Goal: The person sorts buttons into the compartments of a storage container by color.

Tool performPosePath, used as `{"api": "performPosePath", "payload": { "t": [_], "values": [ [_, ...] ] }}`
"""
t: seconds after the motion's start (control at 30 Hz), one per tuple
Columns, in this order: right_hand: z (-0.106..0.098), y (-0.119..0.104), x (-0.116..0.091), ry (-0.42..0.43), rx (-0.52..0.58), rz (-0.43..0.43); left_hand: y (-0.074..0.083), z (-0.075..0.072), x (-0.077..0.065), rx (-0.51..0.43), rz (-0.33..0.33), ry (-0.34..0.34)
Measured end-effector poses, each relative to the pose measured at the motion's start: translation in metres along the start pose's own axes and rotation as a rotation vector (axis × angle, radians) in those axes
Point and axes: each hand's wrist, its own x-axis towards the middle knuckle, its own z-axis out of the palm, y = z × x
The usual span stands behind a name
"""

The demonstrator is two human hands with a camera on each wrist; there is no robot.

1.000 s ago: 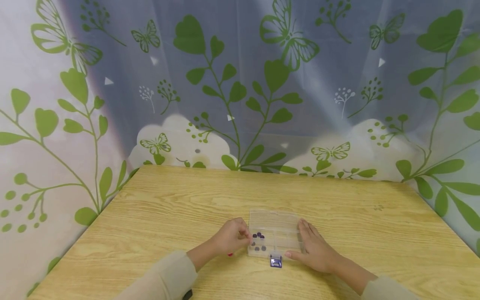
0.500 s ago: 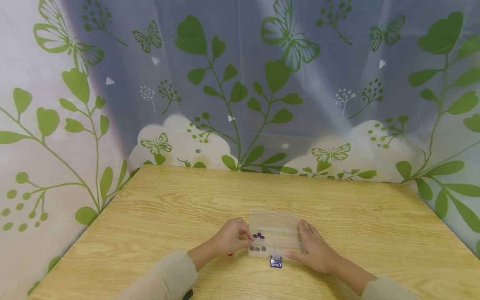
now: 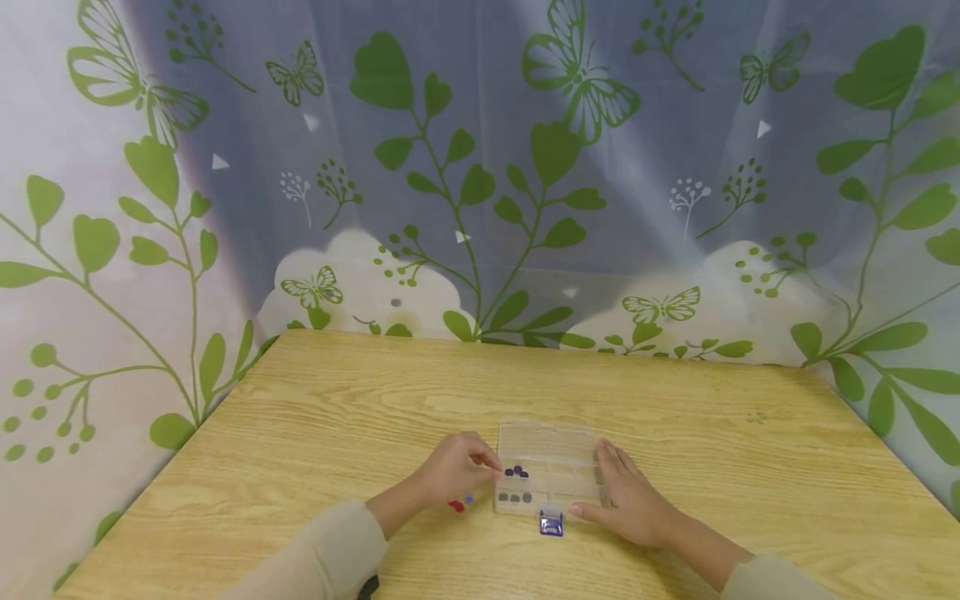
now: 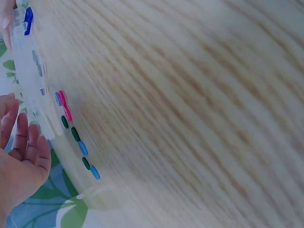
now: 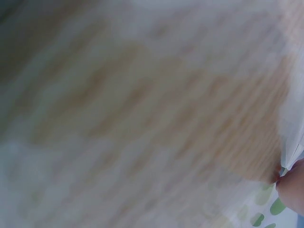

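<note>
A clear plastic compartment box stands with its lid raised and its blue latch facing the front. Dark discs sit in its back left compartment, grey-looking discs in the front left one. My left hand hovers at the box's left edge, fingers loosely bent; nothing shows between them in the left wrist view. My right hand rests along the box's right side, fingers straight and thumb spread at the front edge. Pink-red button-like discs and a blue disc lie beneath my left wrist.
In the left wrist view, green discs and blue discs continue the loose row on the wooden table. A curtain printed with leaves and butterflies hangs behind the table. A small dark object shows by the left sleeve.
My left hand has drawn back slightly from the front left compartment, uncovering its three discs and more loose discs on the table. My right hand has stayed against the box.
</note>
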Motion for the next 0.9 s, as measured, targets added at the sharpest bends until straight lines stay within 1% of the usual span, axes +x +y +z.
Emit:
{"api": "performPosePath", "payload": {
  "t": [0.13,0.27,0.43,0.73,0.9],
  "values": [
    [0.0,0.0,0.0,-0.003,0.002,0.005,-0.003,-0.002,-0.001,-0.012,0.0,0.016],
    [-0.001,-0.001,0.0,-0.005,0.006,0.006,-0.007,-0.005,-0.002,-0.01,-0.014,0.03],
    [-0.001,-0.001,0.0,-0.001,-0.005,0.002,-0.012,-0.008,-0.004,0.0,-0.002,0.045],
    [-0.001,-0.001,0.0,0.0,-0.011,0.007,-0.018,-0.012,-0.009,0.006,-0.009,0.044],
    [-0.001,-0.001,-0.001,0.001,-0.008,0.008,-0.023,-0.015,-0.011,0.008,-0.006,0.025]
  ]
}}
